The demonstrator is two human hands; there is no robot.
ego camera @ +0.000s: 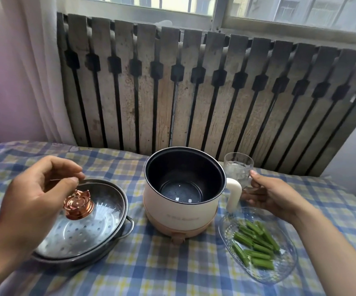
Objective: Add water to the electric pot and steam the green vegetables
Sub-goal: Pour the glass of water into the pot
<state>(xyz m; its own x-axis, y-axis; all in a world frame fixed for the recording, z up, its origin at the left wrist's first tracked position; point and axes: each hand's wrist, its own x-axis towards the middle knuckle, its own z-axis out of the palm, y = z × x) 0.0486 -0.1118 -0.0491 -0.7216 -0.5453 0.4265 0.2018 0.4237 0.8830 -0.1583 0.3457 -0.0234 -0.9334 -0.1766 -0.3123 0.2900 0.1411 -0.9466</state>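
A cream electric pot [181, 212] with a dark, empty inside stands open in the middle of the table, its handle pointing right. Behind the handle stands a glass of water [237, 169]; my right hand [268, 196] wraps around its near side, thumb on the rim area. At the left a glass lid with a copper knob [78, 205] lies on a perforated steel steamer tray [81, 229]. My left hand [36, 195] hovers over the lid, fingers loosely curled and holding nothing. Cut green vegetable stalks [256, 244] lie in a clear glass dish [283, 265] at the right front.
A blue and yellow checked cloth [162, 270] covers the table. A worn slatted radiator cover [194, 92] runs along the back under a window. A white curtain [36, 71] hangs at the left.
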